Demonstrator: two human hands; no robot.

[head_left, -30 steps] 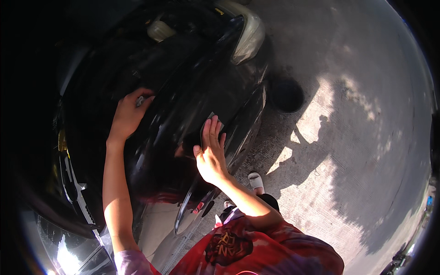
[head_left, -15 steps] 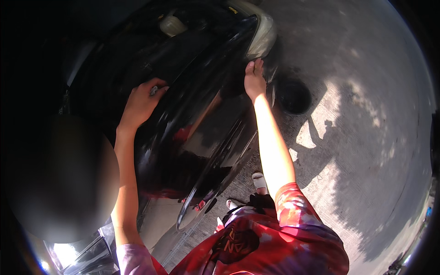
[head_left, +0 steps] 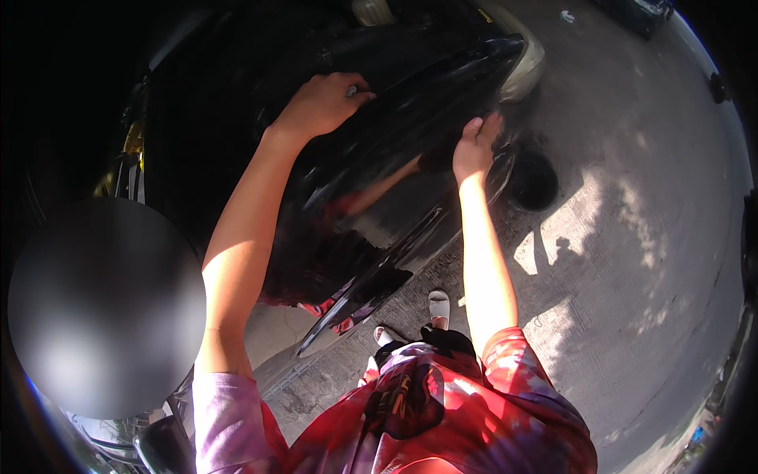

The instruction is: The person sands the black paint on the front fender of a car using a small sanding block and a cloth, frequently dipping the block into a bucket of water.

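The glossy black car panel fills the middle of the view, with a reflected arm showing in it. Over the dark part of the car, my left hand has its fingers closed around a small whitish-grey piece, mostly hidden by the fingers. My right hand is by the panel's right side, just short of a pale lamp. Its fingers are stretched out and the thumb stands apart, with nothing visible in it. Whether the palm touches the car cannot be made out.
A black bucket stands on the concrete ground right of my right hand. A second pale lamp shows at the far edge. A blurred round grey shape covers the left side. My sandals are beside the car.
The view has shifted, so the car appears farther right. My left hand has moved farther away along the car, still gripping the small piece. My right hand has drawn slightly back from the lamp.
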